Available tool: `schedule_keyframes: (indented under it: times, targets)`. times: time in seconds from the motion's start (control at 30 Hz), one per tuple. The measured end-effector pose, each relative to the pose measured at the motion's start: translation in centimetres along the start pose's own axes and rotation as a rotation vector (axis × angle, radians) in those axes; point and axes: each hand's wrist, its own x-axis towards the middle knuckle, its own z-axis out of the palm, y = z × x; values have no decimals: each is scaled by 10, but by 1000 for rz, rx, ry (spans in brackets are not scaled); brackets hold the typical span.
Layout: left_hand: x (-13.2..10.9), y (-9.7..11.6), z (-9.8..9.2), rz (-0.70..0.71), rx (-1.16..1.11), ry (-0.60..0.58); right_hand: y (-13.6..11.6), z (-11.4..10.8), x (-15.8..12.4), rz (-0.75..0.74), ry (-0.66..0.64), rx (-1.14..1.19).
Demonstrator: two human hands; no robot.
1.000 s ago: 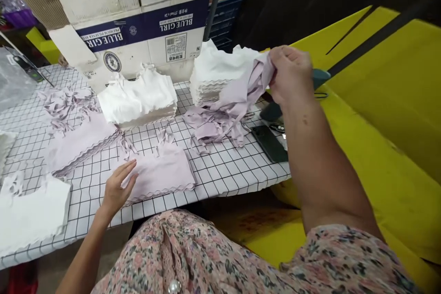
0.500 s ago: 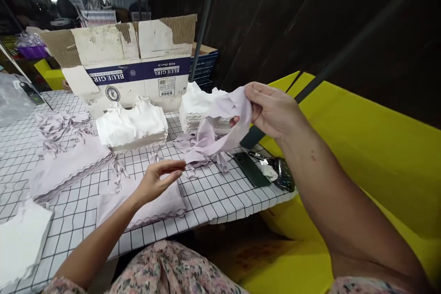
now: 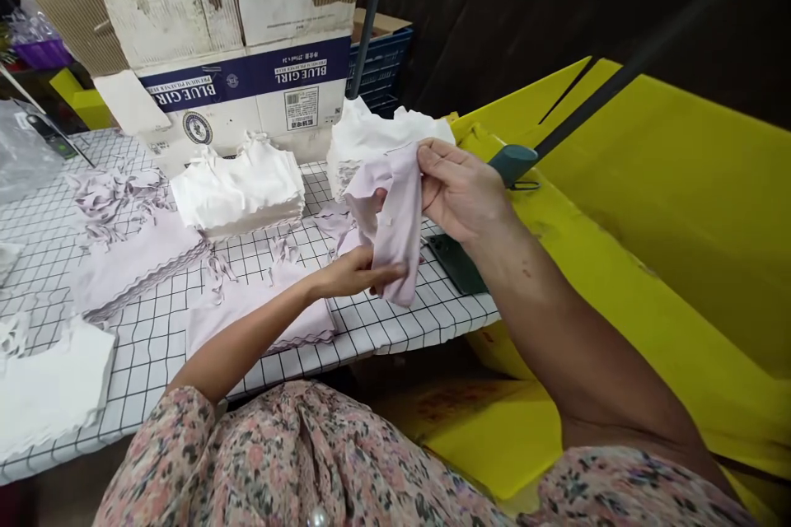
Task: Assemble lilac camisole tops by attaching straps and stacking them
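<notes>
My right hand (image 3: 461, 191) pinches the top of a pale lilac garment (image 3: 395, 218) and holds it up above the table's right end. My left hand (image 3: 352, 273) grips the same garment lower down, fingers closed on its hanging edge. Below them a flat lilac pile (image 3: 259, 314) lies on the black-and-white checked tablecloth (image 3: 154, 321). Loose lilac pieces (image 3: 337, 224) sit just behind my left hand.
Two white stacks (image 3: 238, 191) (image 3: 371, 136) stand before a torn cardboard box (image 3: 228, 58). More lilac stacks (image 3: 133, 259) and white pieces (image 3: 53, 383) lie left. A dark phone (image 3: 457, 262) lies near the table's right edge, beside a yellow surface (image 3: 667, 206).
My right hand lifted the lilac garment off the loose pile and brought it toward me. My left hand left the flat lilac pile, rose and took hold of the garment's lower part.
</notes>
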Motion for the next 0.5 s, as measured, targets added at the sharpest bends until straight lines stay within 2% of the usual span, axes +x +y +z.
schedule_keyframes:
  times: [0.07,0.17,0.27,0.37,0.43,0.5]
  targets:
    - [0,10,10,-42,-240,85,0,-2,-9,-119,69,-257]
    - [-3,30,21,-51,-589,260,3,-1,-39,-347,201,-712]
    - [-8,46,26,-66,-658,303,18,4,-72,-416,135,-958]
    - [-13,48,24,-129,-545,302,43,8,-87,-384,42,-910]
    - [-16,43,16,-160,-411,277,56,9,-86,-270,11,-691]
    - [-19,34,3,-140,-265,273,64,7,-79,-86,13,-357]
